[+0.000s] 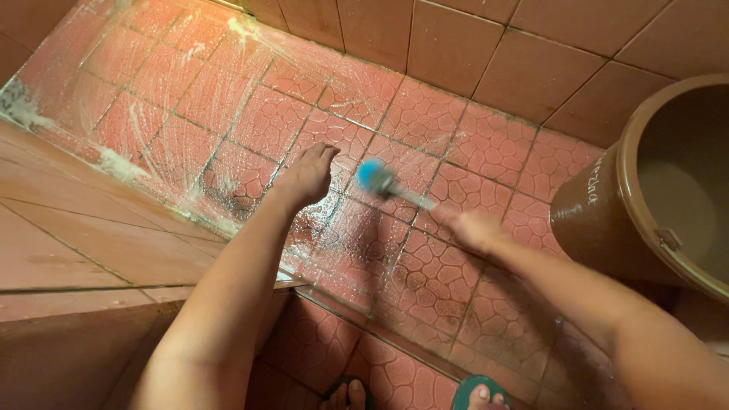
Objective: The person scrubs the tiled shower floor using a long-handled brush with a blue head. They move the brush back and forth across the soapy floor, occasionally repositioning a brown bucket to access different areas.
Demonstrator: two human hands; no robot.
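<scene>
Scrubbing a wet, soapy tiled floor with a brush.

At centre frame the left hand (307,178) presses flat on the soapy floor (228,114), fingers together; just right of it the blue-headed brush (377,179) meets the tiles, its handle clamped in the blurred right hand (474,228). A brown bucket (607,205) stands at right. Judged mid-scrub; the next stroke calls for firm downward pressure.

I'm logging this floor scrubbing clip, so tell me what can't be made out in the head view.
- Right hand: motion blur hides its fingers and grip on the brush.
- Brush: blurred; bristles not discernible.
- Brown bucket: cut off by the right edge; the contents cannot be told.
- Left hand: palm is turned down on the wet tiled floor, so nothing under it shows.
- Green sandals: cut off by the bottom edge.
</scene>
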